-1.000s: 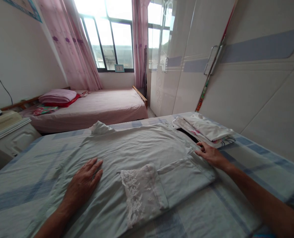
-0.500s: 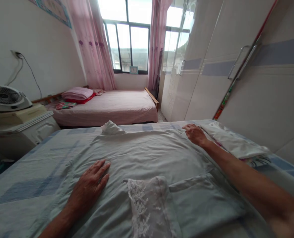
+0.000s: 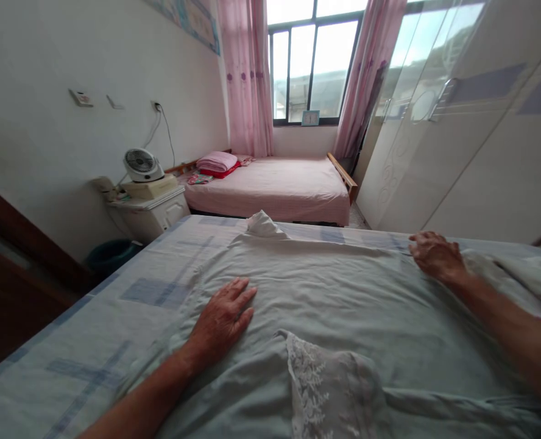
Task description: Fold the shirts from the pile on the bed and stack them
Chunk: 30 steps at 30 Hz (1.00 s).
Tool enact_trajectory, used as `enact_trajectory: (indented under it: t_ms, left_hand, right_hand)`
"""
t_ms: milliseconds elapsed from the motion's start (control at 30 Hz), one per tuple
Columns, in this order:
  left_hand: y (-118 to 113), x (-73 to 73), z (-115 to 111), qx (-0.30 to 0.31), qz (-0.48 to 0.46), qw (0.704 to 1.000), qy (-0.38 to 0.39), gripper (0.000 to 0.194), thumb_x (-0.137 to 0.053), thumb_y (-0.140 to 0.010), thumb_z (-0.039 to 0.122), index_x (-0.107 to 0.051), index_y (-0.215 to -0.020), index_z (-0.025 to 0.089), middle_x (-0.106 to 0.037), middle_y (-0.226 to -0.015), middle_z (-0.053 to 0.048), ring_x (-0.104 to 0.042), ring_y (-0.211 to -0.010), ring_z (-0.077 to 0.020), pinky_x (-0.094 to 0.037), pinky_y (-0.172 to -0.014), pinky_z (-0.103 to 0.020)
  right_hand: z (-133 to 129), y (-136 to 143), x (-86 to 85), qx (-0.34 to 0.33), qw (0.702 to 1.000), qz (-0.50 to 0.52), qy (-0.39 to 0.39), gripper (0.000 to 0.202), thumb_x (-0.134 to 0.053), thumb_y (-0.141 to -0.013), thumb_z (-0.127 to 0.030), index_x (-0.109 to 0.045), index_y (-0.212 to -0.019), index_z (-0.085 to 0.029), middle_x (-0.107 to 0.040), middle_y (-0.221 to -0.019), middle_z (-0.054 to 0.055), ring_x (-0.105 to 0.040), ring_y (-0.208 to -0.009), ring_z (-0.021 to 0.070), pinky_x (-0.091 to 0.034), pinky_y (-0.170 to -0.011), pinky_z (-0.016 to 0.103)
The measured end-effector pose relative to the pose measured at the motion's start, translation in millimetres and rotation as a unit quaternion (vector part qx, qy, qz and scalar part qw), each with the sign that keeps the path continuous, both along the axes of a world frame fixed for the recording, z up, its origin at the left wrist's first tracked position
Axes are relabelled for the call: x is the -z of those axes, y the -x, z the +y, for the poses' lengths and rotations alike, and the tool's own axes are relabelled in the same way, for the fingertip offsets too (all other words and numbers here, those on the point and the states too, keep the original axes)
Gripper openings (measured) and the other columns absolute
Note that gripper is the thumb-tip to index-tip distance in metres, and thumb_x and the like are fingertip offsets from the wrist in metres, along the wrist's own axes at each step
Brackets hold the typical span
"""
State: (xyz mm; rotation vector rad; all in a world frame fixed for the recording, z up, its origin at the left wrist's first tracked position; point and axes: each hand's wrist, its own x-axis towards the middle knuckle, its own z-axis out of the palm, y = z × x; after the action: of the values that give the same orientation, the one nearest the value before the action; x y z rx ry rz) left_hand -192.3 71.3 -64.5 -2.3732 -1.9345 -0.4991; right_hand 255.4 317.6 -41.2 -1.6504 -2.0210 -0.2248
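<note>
Left hand: the left hand [image 3: 222,320] is lying palm down on the pale green garment [image 3: 343,305], fingers spread wide and flat, gripping nothing, near the garment's middle and a little to the person's left.
Right hand: the right hand [image 3: 435,256] is resting on the far right corner of the garment, fingers curled loosely over the cloth edge; whether it is pinching the cloth I cannot tell.
Garment: it is lying spread out across the bed [image 3: 92,329], smoothed flat between the two hands, with a small bunched white tip [image 3: 261,224] sticking up at its far edge.
Lace piece: a white lace panel [image 3: 325,390] is lying on the near part of the garment, just to the right of the left forearm, apart from both hands.
Bed cover: a light sheet with blue checks is showing on the left of the garment.
Folded pile: pale folded cloth [image 3: 521,268] is sitting at the right edge, just beyond the right wrist.
Room: a second bed with a pink cover [image 3: 275,186] is standing under the window, a small fan [image 3: 140,164] is sitting on a white cabinet [image 3: 154,210] by the wall, and wardrobe doors [image 3: 457,140] are lining the right side.
</note>
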Motion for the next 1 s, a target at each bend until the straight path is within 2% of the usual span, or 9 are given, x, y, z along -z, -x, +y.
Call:
enact_trajectory:
  t_ms: [167, 233, 300, 367, 467, 600, 700, 867, 1000]
  left_hand:
    - [-4, -5.6, -6, -0.012, -0.008, 0.999, 0.045, 0.046, -0.040, -0.092, 0.034, -0.050, -0.135, 0.019, -0.039, -0.147, -0.010, -0.033, -0.136, -0.0266, -0.027, -0.112, -0.047]
    - [3, -15.4, -3, 0.009, -0.020, 0.997, 0.079, 0.047, -0.040, -0.092, 0.039, -0.052, -0.133, 0.020, -0.039, -0.147, -0.009, -0.034, -0.136, -0.0258, -0.027, -0.112, -0.043]
    - [17, -30.3, 9, 0.035, -0.051, 0.992, 0.110, 0.046, -0.034, -0.093, 0.044, -0.060, -0.124, 0.021, -0.050, -0.140, -0.006, -0.044, -0.129, -0.0225, -0.034, -0.109, -0.036]
    - [34, -46.2, 34, 0.023, -0.078, 0.991, 0.106, 0.048, -0.030, -0.093, 0.045, -0.065, -0.115, 0.022, -0.061, -0.127, -0.005, -0.054, -0.118, -0.0197, -0.039, -0.102, -0.030]
    - [59, -60.4, 86, -0.074, -0.087, 0.991, 0.067, 0.043, -0.044, -0.085, 0.041, -0.065, -0.116, 0.019, -0.060, -0.127, -0.007, -0.053, -0.118, -0.0226, -0.036, -0.104, -0.031]
    - [77, -54.1, 149, -0.152, -0.130, 0.976, 0.083, 0.051, -0.061, -0.068, 0.032, -0.064, -0.115, 0.011, -0.063, -0.122, -0.014, -0.055, -0.115, -0.0280, -0.040, -0.098, -0.032]
    - [79, -43.6, 173, -0.174, -0.167, 0.967, 0.085, 0.053, -0.068, -0.058, 0.029, -0.067, -0.108, 0.012, -0.070, -0.102, -0.011, -0.062, -0.100, -0.0282, -0.046, -0.083, -0.029]
    - [71, -41.5, 179, -0.176, -0.264, 0.944, 0.091, 0.018, -0.068, -0.052, 0.026, -0.066, -0.065, 0.014, -0.058, -0.051, 0.000, -0.060, -0.064, -0.0215, -0.042, -0.056, -0.026]
    - [65, -62.1, 161, -0.121, -0.371, 0.917, 0.086, 0.023, -0.062, -0.060, 0.035, -0.062, -0.069, 0.014, -0.057, -0.055, 0.001, -0.054, -0.053, -0.0143, -0.038, -0.048, -0.023]
  right_hand:
    - [-41, 29, 20.9, -0.169, 0.976, -0.112, 0.079, 0.047, -0.037, -0.089, -0.042, -0.053, -0.129, -0.023, -0.049, -0.139, 0.007, -0.041, -0.130, 0.0252, -0.031, -0.106, 0.043]
    - [-42, 20, 26.5, -0.139, 0.971, -0.159, 0.115, 0.051, -0.032, -0.089, -0.043, -0.053, -0.129, -0.019, -0.049, -0.140, 0.009, -0.039, -0.132, 0.0261, -0.029, -0.108, 0.044]
    - [-32, 2, 24.8, -0.052, 0.977, -0.168, 0.123, 0.052, -0.030, -0.089, -0.042, -0.055, -0.127, -0.015, -0.051, -0.137, 0.013, -0.042, -0.129, 0.0294, -0.033, -0.105, 0.048]
    - [-18, -14, 17.3, -0.005, 0.982, -0.154, 0.112, 0.052, -0.029, -0.090, -0.038, -0.054, -0.128, -0.014, -0.052, -0.135, 0.015, -0.043, -0.128, 0.0312, -0.035, -0.102, 0.052]
    - [3, -22, 5.8, -0.012, 0.981, -0.138, 0.132, 0.050, -0.031, -0.088, -0.029, -0.050, -0.132, -0.015, -0.050, -0.137, 0.015, -0.042, -0.128, 0.0311, -0.037, -0.098, 0.054]
    - [18, -10, 3.0, -0.018, 0.972, -0.152, 0.178, 0.051, -0.042, -0.078, -0.018, -0.056, -0.127, -0.019, -0.054, -0.134, 0.013, -0.048, -0.123, 0.0320, -0.042, -0.092, 0.052]
    - [23, -4, 2.7, -0.008, 0.970, -0.157, 0.186, 0.044, -0.045, -0.073, -0.018, -0.065, -0.111, -0.021, -0.063, -0.121, 0.014, -0.056, -0.110, 0.0326, -0.044, -0.084, 0.049]
    - [10, 0, -11.6, 0.011, 0.970, -0.169, 0.173, 0.023, -0.046, -0.072, -0.023, -0.065, -0.083, -0.021, -0.068, -0.101, 0.011, -0.058, -0.100, 0.0295, -0.040, -0.074, 0.041]
    - [-17, 3, -31.0, 0.027, 0.979, -0.153, 0.129, 0.026, -0.038, -0.080, -0.029, -0.059, -0.092, -0.019, -0.069, -0.092, 0.012, -0.061, -0.086, 0.0247, -0.036, -0.074, 0.038]
